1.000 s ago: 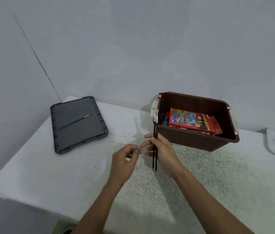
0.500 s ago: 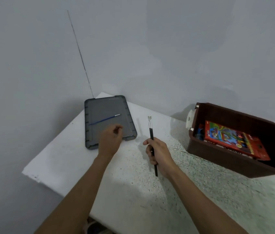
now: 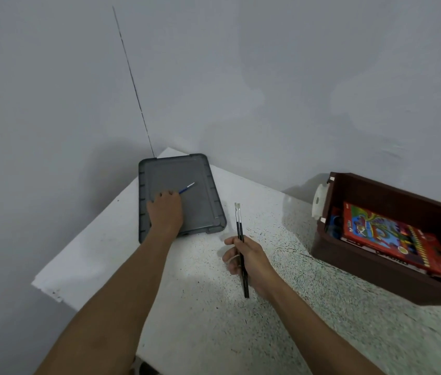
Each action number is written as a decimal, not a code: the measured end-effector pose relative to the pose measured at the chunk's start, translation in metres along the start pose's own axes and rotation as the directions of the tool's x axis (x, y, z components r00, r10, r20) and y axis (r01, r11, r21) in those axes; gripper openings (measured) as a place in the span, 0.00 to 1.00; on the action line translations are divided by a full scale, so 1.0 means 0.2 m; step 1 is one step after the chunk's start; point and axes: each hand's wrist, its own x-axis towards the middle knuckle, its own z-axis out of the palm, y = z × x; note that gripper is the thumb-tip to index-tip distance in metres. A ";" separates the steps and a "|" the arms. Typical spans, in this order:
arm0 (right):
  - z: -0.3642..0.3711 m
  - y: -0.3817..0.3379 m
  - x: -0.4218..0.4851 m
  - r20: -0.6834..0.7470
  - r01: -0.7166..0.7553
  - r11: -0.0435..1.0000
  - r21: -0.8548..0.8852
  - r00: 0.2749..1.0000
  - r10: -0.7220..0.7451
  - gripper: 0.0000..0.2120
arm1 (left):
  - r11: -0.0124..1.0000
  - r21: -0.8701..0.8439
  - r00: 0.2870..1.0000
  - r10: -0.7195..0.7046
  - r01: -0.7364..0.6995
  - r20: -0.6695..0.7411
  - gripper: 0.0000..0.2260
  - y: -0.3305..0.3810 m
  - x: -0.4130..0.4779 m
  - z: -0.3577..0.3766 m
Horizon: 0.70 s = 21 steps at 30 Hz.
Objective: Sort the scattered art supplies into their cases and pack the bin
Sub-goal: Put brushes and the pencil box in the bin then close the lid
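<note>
A thin blue paintbrush [image 3: 186, 188] lies on a flat grey case lid [image 3: 203, 207] in the table's far left corner. My left hand [image 3: 165, 212] rests on that lid, fingers curled down over the brush's handle end, which is hidden; only the tip half shows. My right hand [image 3: 251, 261] grips two black flat paintbrushes [image 3: 238, 223] together, bristles pointing away, above the middle of the table. At the right stands a brown bin [image 3: 376, 280] holding a red crayon box [image 3: 392, 236] and something blue [image 3: 334, 226] beside it.
The white speckled table [image 3: 214, 320] fills a wall corner; its front left edge drops off near my left forearm. A white latch [image 3: 319, 201] sticks out from the bin's left end. Walls close in behind the lid and the bin.
My left hand has left my right hand and reached out onto the grey lid, over the blue brush. My view swung left, so the bin now sits at the right edge.
</note>
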 end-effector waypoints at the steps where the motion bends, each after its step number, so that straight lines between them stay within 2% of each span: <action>1: 0.00 0.00 0.00 -0.003 -0.002 1.000 0.002 1.000 0.002 0.14 | 0.999 0.041 1.000 0.012 -0.012 -0.009 0.10 0.01 0.00 -0.01; 3: -0.01 0.01 -0.01 -0.005 0.004 1.000 0.014 1.000 -0.004 0.13 | 0.997 0.075 0.999 0.028 -0.026 -0.020 0.09 0.02 0.00 0.00; 5: -0.01 0.00 -0.02 -0.011 0.019 0.999 0.034 1.000 -0.018 0.12 | 0.999 0.024 0.999 0.026 -0.025 -0.043 0.10 0.03 -0.01 0.00; 8: -0.03 -0.02 -0.03 -0.023 0.044 0.994 0.097 0.999 -0.042 0.12 | 0.959 -0.283 0.997 -0.022 0.001 -0.070 0.10 0.07 -0.06 -0.02; 11: -0.04 -0.05 -0.04 -0.051 0.091 0.985 0.150 0.995 -0.085 0.11 | 0.815 -0.579 0.998 -0.005 -0.034 -0.066 0.09 0.17 -0.16 -0.09; 13: -0.06 -0.08 -0.06 -0.087 0.124 0.980 0.157 0.990 -0.112 0.11 | 0.697 -0.714 0.997 0.028 -0.067 -0.067 0.07 0.24 -0.26 -0.15; 18: -0.11 -0.12 -0.12 -0.174 0.175 0.964 0.198 0.974 -0.141 0.12 | 0.443 -0.896 0.989 0.142 -0.017 0.052 0.06 0.42 -0.49 -0.25; 21: -0.16 -0.13 -0.17 -0.207 0.202 0.959 0.201 0.965 -0.160 0.12 | 0.347 -0.937 0.970 0.236 -0.026 0.060 0.06 0.51 -0.59 -0.26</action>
